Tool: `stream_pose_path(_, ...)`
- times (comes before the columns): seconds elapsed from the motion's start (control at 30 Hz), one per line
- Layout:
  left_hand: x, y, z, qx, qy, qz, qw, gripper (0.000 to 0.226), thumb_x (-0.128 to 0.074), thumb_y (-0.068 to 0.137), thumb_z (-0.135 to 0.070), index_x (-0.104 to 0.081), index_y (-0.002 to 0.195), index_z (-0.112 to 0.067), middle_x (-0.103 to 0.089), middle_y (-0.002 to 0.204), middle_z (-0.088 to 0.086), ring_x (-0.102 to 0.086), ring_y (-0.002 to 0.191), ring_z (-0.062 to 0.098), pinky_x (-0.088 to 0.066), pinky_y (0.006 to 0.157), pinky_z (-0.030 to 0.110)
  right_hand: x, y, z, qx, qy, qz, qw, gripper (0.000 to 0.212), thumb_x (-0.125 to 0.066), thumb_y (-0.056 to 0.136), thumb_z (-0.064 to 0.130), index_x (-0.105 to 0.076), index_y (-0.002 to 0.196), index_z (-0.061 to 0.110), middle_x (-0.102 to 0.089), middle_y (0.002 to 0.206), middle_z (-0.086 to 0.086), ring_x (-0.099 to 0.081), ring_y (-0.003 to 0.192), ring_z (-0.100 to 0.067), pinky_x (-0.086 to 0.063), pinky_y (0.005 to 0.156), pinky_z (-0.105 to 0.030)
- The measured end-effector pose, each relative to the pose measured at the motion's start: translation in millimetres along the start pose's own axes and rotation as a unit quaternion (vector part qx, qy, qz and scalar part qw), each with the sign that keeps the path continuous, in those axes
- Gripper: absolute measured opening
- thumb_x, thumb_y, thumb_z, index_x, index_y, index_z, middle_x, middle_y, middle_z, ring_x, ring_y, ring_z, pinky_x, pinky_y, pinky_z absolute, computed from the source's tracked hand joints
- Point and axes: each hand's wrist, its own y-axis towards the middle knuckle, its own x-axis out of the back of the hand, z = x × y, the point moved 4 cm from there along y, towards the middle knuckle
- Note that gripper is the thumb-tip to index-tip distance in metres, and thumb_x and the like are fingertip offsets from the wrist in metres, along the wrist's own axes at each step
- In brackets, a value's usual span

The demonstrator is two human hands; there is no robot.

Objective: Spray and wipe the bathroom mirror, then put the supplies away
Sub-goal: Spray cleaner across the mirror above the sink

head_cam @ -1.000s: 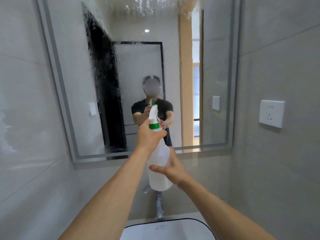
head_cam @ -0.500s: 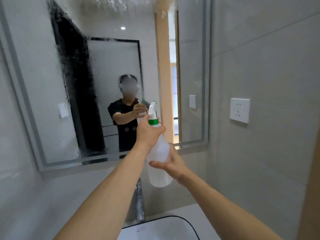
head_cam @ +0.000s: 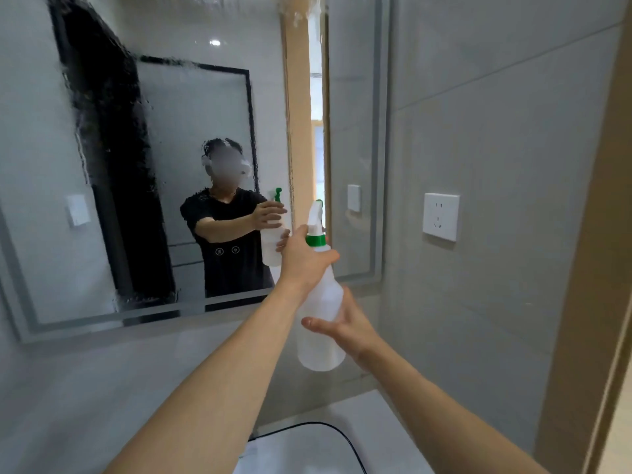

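A white spray bottle (head_cam: 321, 333) with a green collar and white trigger head points at the mirror's right part. My left hand (head_cam: 304, 260) grips its neck at the trigger. My right hand (head_cam: 345, 325) cups the bottle's body from the right, thumb across its front. The wall mirror (head_cam: 191, 114) fills the upper left; droplets and wet streaks cover its top and left side. The mirror reflects a person in a black shirt holding the bottle. No cloth is in view.
A white wall socket (head_cam: 440, 216) sits on the grey tiled wall right of the mirror. Below my arms lies a white basin (head_cam: 369, 425) with a dark rim line. A beige door frame (head_cam: 595, 268) runs down the right edge.
The view has swung right, so the mirror has slid left in the frame. Both hands keep the same hold on the bottle, which now faces the mirror's right part.
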Motion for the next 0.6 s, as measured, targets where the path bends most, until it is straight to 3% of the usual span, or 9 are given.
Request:
stream_pose_path(0.1, -12.9, -5.2, 6.6, 0.006, -0.004, 0.012, 1.000, 0.035, -0.075, 0.073, -0.004, -0.062, 0.104, -0.010, -0.067, 0.098, 0.010, -0.064, 0.087, 0.022, -0.054, 0.088, 0.043, 8.9, -6.2, -9.3, -0.013, -0.013, -0.011, 1.000, 0.091, -0.087, 0.060, 0.043, -0.040, 0.137, 0.029, -0.059, 0.129, 0.001, -0.060, 0.118, -0.019, -0.052, 0.100, -0.044)
stream_pose_path(0.27, -31.1, -17.6, 24.1, 0.029, 0.003, 0.010, 1.000, 0.035, -0.073, 0.061, -0.018, -0.062, 0.094, -0.012, -0.067, 0.086, 0.007, -0.066, 0.085, 0.029, -0.055, 0.080, 0.044, 22.2, -23.5, -25.2, -0.039, -0.017, -0.019, 0.999, 0.083, -0.085, 0.063, 0.037, -0.041, 0.132, 0.030, -0.059, 0.127, 0.002, -0.060, 0.115, -0.014, -0.050, 0.084, -0.028)
stream_pose_path(0.4, -44.4, -26.0, 39.6, 0.038, 0.002, 0.028, 0.999, 0.025, -0.076, 0.072, -0.007, -0.062, 0.092, -0.013, -0.063, 0.079, 0.003, -0.060, 0.072, 0.019, -0.048, 0.065, 0.028, 29.6, -35.3, -41.1, -0.060, -0.019, -0.033, 0.997, 0.080, -0.086, 0.062, 0.038, -0.043, 0.129, 0.029, -0.061, 0.125, 0.002, -0.062, 0.114, -0.015, -0.052, 0.087, -0.031)
stream_pose_path(0.6, -61.6, -35.8, 62.7, 0.059, -0.021, 0.041, 0.997, 0.033, -0.077, 0.070, -0.007, -0.065, 0.100, -0.012, -0.070, 0.095, 0.006, -0.066, 0.086, 0.023, -0.052, 0.079, 0.035, 39.3, -47.0, -62.5, -0.087, -0.028, -0.040, 0.995, 0.082, -0.086, 0.061, 0.039, -0.045, 0.130, 0.026, -0.062, 0.124, 0.001, -0.062, 0.112, -0.016, -0.053, 0.090, -0.036)
